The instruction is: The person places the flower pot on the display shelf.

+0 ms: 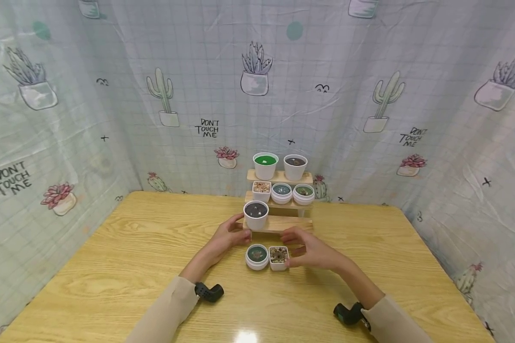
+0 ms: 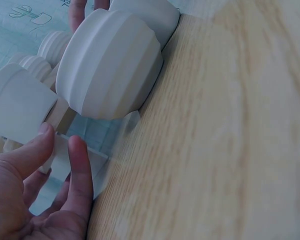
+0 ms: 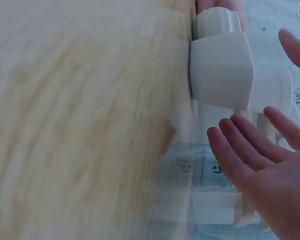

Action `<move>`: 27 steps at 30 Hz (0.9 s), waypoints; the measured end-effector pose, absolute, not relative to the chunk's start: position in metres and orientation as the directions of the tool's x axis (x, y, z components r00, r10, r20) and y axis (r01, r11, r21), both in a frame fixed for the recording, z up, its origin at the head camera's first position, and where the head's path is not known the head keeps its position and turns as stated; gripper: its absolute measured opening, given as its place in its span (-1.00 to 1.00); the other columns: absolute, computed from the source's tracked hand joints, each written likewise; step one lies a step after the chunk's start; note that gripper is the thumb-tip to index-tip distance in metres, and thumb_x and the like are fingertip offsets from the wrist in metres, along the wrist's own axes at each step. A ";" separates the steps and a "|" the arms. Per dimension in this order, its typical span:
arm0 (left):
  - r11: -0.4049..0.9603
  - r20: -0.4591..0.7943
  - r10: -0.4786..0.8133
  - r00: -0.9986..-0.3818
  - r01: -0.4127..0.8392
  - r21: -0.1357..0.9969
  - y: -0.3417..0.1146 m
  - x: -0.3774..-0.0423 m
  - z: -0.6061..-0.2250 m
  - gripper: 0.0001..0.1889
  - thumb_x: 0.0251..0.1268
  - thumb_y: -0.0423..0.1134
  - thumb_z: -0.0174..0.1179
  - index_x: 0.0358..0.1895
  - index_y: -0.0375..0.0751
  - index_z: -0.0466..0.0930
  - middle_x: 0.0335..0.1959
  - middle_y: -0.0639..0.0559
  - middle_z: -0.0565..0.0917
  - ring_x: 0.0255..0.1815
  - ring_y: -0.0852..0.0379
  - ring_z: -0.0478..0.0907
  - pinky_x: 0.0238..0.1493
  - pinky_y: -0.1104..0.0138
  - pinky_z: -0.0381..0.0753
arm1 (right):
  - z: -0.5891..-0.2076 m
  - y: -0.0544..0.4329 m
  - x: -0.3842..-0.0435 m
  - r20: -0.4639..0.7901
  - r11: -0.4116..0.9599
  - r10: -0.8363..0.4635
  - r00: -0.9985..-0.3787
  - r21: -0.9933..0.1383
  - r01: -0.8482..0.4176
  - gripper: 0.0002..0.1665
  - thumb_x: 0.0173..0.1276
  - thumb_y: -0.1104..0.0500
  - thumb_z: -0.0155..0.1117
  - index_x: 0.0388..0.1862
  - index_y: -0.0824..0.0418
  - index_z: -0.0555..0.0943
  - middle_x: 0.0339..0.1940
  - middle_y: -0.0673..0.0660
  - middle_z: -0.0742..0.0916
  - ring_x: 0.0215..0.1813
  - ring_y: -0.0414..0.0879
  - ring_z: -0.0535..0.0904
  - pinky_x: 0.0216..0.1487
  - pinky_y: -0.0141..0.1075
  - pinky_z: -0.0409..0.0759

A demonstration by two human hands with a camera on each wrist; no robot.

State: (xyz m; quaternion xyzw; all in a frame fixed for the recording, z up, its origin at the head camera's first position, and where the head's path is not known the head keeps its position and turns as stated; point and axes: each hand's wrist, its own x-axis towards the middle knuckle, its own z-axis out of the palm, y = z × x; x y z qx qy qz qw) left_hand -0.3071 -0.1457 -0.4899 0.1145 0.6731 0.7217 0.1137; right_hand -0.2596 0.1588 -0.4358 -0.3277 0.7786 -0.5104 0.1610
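In the head view, my left hand point(image 1: 226, 239) is at the left end of a three-tier wooden stand's lowest step point(image 1: 289, 224), beside a round white pot with dark filling point(image 1: 256, 216). Its fingers bend loosely around no pot. Whether the thumb touches the stand, I cannot tell. On the table in front stand a ribbed white pot with a green top point(image 2: 110, 62) and a square white pot of pebbles point(image 3: 222, 70). My right hand point(image 1: 315, 250) hovers beside the square pot, fingers spread and holding nothing. Contact between its thumb and that pot is unclear.
On the middle step stand a square pebble pot point(image 1: 262, 190) and two ribbed pots point(image 1: 282, 193). A green-filled pot point(image 1: 265, 166) and a brown-filled pot point(image 1: 295, 167) occupy the top step. A printed curtain point(image 1: 283, 114) hangs behind the wooden table point(image 1: 163, 238).
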 end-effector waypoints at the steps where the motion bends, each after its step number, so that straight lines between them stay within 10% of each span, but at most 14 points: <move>1: -0.069 0.014 0.316 -0.949 -0.009 0.998 -0.146 -0.307 -0.490 -0.20 0.43 -0.41 0.26 0.64 -0.19 0.08 0.10 -0.21 0.52 -0.11 0.10 0.70 0.05 0.31 0.78 | -0.436 0.158 -0.260 0.079 0.266 -0.679 -0.730 -0.900 -0.345 -0.08 0.27 0.20 0.56 0.48 0.44 0.29 0.39 0.50 0.50 0.42 0.41 0.45 0.40 0.24 0.55; 27: -0.078 0.019 0.317 -0.948 -0.006 0.997 -0.147 -0.305 -0.491 -0.20 0.43 -0.39 0.27 0.64 -0.22 0.07 0.10 -0.22 0.52 -0.13 0.11 0.70 0.03 0.31 0.78 | -0.447 0.154 -0.262 0.017 0.275 -0.735 -0.678 -0.906 -0.321 -0.01 0.27 0.15 0.55 0.55 0.37 0.23 0.47 0.43 0.48 0.46 0.31 0.45 0.45 0.12 0.52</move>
